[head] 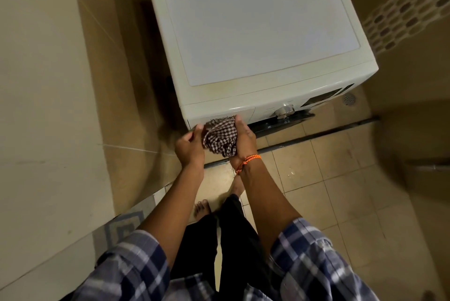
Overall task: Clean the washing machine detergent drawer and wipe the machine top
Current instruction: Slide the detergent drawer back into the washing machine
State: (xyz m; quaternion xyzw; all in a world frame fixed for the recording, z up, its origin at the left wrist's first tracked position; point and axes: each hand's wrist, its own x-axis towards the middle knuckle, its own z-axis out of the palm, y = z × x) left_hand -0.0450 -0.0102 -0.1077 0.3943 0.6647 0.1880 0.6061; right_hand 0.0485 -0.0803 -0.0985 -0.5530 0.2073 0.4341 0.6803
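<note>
A white front-loading washing machine (255,23) stands ahead of me, its flat top bare. The detergent drawer front (194,121) sits closed at the machine's upper left corner, partly hidden by my hands. A bunched brown-and-white checked cloth (220,138) is held just in front of that drawer. My right hand (243,141), with an orange thread on the wrist, grips the cloth from the right. My left hand (190,146) pinches the cloth's left edge.
A tiled wall (48,81) runs close along the machine's left side. The control knob (285,110) and display panel (319,98) sit right of the drawer. Beige floor tiles (328,179), a floor drain (349,99) and my bare feet lie below.
</note>
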